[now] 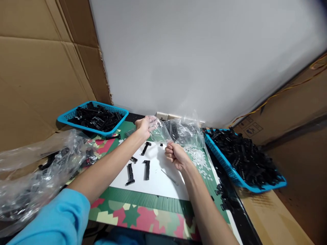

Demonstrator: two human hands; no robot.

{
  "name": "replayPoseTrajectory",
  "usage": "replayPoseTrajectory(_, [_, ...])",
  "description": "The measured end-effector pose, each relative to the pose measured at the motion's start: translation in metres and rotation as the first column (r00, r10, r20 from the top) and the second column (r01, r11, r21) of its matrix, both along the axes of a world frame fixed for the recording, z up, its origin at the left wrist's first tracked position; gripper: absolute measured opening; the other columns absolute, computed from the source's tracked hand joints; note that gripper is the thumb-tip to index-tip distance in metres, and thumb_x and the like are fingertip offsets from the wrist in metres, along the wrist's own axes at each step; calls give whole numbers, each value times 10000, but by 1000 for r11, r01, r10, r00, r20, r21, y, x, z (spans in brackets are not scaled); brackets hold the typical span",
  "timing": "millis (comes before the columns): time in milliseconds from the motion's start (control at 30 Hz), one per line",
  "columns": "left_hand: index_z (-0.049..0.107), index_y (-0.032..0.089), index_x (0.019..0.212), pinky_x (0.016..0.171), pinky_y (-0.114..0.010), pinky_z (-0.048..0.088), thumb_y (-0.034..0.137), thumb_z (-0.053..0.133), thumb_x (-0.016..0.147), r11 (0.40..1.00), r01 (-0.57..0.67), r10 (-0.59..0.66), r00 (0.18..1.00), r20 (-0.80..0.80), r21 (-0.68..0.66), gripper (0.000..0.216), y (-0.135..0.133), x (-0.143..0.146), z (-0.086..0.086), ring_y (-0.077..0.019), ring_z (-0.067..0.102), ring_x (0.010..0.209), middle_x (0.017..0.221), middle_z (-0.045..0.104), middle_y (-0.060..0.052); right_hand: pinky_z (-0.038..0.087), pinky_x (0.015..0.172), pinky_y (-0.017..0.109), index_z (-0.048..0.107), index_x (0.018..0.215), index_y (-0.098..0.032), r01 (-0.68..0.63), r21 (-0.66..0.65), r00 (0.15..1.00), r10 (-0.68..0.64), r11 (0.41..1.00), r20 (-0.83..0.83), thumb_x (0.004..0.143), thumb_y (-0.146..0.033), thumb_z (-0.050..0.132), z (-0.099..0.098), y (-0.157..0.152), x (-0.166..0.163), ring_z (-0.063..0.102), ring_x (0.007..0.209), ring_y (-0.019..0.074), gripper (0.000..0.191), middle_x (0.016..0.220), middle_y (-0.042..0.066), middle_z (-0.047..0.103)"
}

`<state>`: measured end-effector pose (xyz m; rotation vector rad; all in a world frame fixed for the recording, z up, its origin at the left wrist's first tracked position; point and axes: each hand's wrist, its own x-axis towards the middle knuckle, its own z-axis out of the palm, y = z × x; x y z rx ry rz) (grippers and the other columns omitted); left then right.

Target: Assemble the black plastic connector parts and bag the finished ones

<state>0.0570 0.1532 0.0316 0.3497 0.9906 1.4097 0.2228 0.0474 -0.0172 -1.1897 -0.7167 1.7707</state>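
Observation:
My right hand (176, 155) is closed in a fist on the edge of a clear plastic bag (160, 131). My left hand (146, 125) is at the bag's other side, fingers stretched out and seen through the film; whether they are inside or behind it I cannot tell. Below, on a white sheet (153, 185), lie several black plastic parts (146, 170), some with a hooked end. A thin metal rod (169, 177) rests on the sheet under my right hand. Small white discs (198, 157) are scattered right of that hand.
A blue basket (112, 132) of black parts stands at the back left, another blue basket (230, 170) at the right. Another clear bag (189, 131) with dark contents lies by the wall. Crumpled plastic (68, 153) covers the left side. Cardboard (46, 68) walls the left.

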Motion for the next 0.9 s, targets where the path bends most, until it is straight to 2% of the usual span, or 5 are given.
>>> replayPoseTrajectory(167, [667,143,1254,898,-433,621,371,657,1028,996,-26,33,996,-87,83,321,-14,2,3,-245,717,1061,1233,703,-121,519,520,237,681,948,-97,-91,36,934,73,995,349,1057,-525,579,-4,-12,17,593,566,102,454,785,24,652])
replayPoseTrajectory(367, [717,166,891,746,-286,621,394,679,1002,942,-35,107,974,-200,334,255,-44,11,6,-220,792,857,923,780,-85,614,934,462,625,1349,-174,-192,129,718,50,973,694,1025,-378,681,-6,-12,18,693,1118,254,387,1330,99,659])
replayPoseTrajectory(500, [721,180,868,737,-288,623,408,686,993,901,-40,163,954,-251,432,262,-54,9,11,-211,790,829,937,788,-76,525,680,287,704,902,-119,-269,207,549,-27,941,835,1026,-394,644,-3,-17,17,644,753,165,307,863,33,685])
replayPoseTrajectory(600, [732,186,877,732,-275,622,414,697,984,880,-37,194,937,-289,473,253,-58,7,15,-208,785,852,953,791,-77,258,556,286,482,531,-188,-321,269,456,-100,908,884,992,-335,607,-2,-20,16,390,569,117,499,543,-26,429])
replayPoseTrajectory(900, [702,198,862,684,-279,616,400,680,974,862,-44,250,903,-350,504,232,-56,5,23,-221,791,829,963,797,-82,181,577,329,334,524,-222,-394,340,373,-189,854,908,984,-346,550,-6,-26,16,257,575,138,523,492,-25,349])
